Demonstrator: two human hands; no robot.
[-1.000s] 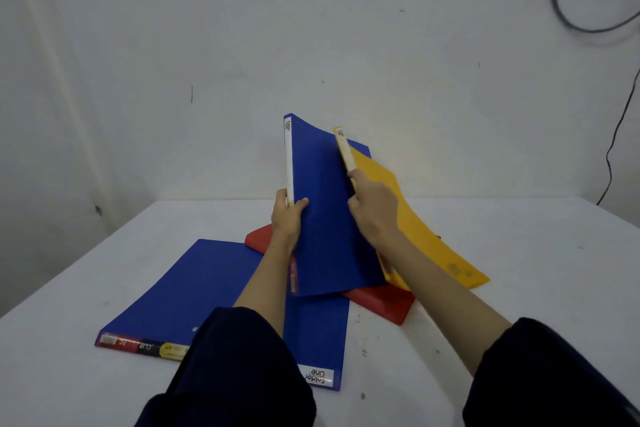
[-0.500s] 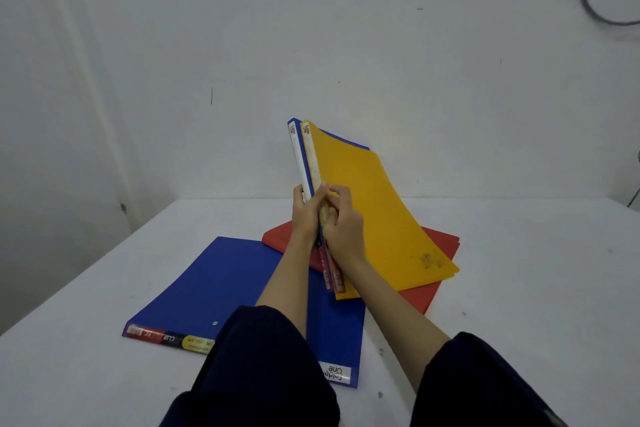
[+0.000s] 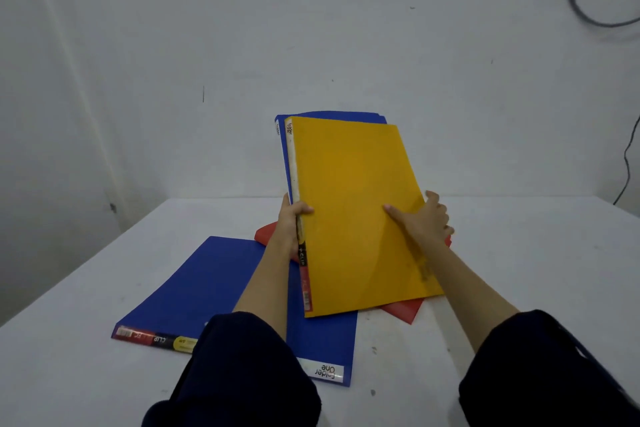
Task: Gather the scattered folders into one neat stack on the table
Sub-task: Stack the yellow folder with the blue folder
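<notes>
A yellow folder [image 3: 349, 204] lies against a blue folder [image 3: 282, 149] behind it; both are held tilted above the table. My left hand [image 3: 290, 218] grips their spine edges together. My right hand [image 3: 424, 218] holds the yellow folder's right edge, thumb on its cover. Below them a red folder [image 3: 405, 311] lies flat, mostly hidden. Another blue folder [image 3: 204, 288] lies flat at the left front, and a third blue one [image 3: 325, 343] with a white label partly overlaps it.
The white table [image 3: 519, 270] stretches right and left of the folders. A white wall [image 3: 311, 45] stands close behind. A dark cable [image 3: 627, 156] hangs at the far right. My dark sleeves [image 3: 242, 374] fill the bottom edge.
The held pair has turned from edge-on to cover facing me. My right hand slid from the spine to the yellow folder's right edge; the left keeps its hold on the spines.
</notes>
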